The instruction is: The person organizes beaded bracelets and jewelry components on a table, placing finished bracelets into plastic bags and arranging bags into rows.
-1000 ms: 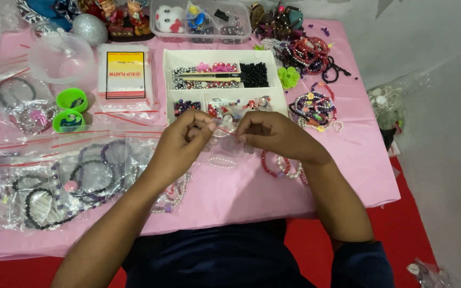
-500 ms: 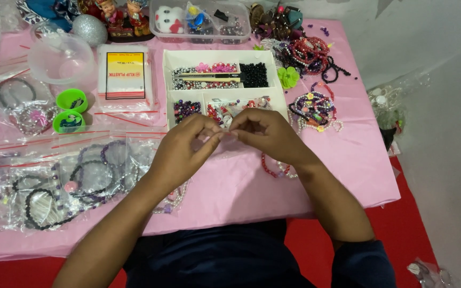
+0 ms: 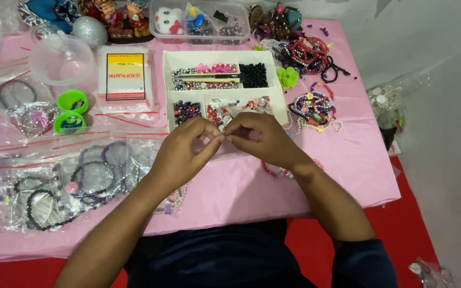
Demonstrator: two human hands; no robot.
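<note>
Where both hands' fingers (image 3: 217, 140) meet, a bead tray (image 3: 278, 98) lies behind.

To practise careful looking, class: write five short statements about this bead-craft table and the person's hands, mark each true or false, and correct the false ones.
1. The left hand and right hand meet fingertip to fingertip over the table. True.
2. The white tray is divided into compartments holding beads. True.
3. The tablecloth is blue. False: it is pink.
4. Two small green cups sit to the left of the tray. True.
5. The bagged bracelets lie to the right of the hands. False: they lie on the left side; loose bracelets lie on the right.
</note>
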